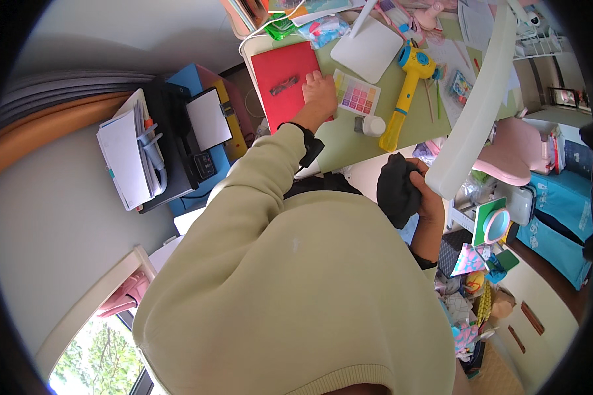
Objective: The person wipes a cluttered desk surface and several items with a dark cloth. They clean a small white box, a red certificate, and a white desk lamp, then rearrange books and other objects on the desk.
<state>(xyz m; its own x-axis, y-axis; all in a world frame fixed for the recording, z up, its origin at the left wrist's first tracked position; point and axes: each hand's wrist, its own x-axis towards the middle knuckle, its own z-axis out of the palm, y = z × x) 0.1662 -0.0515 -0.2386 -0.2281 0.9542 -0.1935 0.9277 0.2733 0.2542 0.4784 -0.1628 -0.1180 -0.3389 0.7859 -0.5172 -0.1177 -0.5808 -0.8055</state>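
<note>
My left hand (319, 92) is palm down at the right edge of a red folder or book (276, 64) on the desk. Its fingers are bent, and nothing shows in its grasp. Left of those fingers, a small dark object (284, 85), too blurred to name, lies on the red cover. My right hand (425, 187) grips a bunched black cloth item (398, 190) just off the desk's front edge. Between the hands on the desk are a card of coloured squares (357, 94), a white-capped small jar (373, 126) and a yellow-and-blue hammer-shaped object (409, 89).
A white lamp base (368, 49) stands farther back on the green desktop (343, 140). Its thick white arm (474, 113) sweeps across the right foreground. Papers and a clipboard (210, 118) sit on a black unit at left. At right are a pink chair (511, 148) and blue storage bags (558, 212).
</note>
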